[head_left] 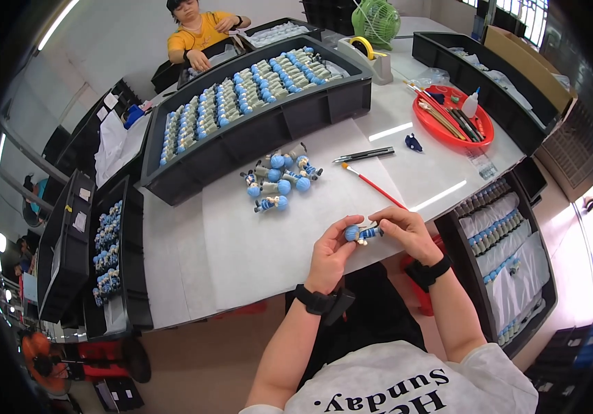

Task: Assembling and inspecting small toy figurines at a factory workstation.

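Observation:
A small figurine [353,233] with a rounded blue head and blue-and-white striped clothing lies sideways between my hands, just above the table's near edge. My left hand [332,254] pinches it at the head end. At the legs, the fingers of my right hand [408,234] close on it; my fingertips partly hide that end. A loose cluster of similar figurines [283,187] lies on the white sheet [255,259], left of and beyond my hands. Between that cluster and my right hand lies a red-handled paintbrush [378,186]. Farther back rests a dark, slim pen-like tool [365,154].
A large black crate [331,103] of figurine rows stands at the back. On the right are a red basin [429,123] of tools, a small dark blue piece [413,143] and a tape dispenser [377,69]. More crates flank the table. A co-worker [203,36] sits across.

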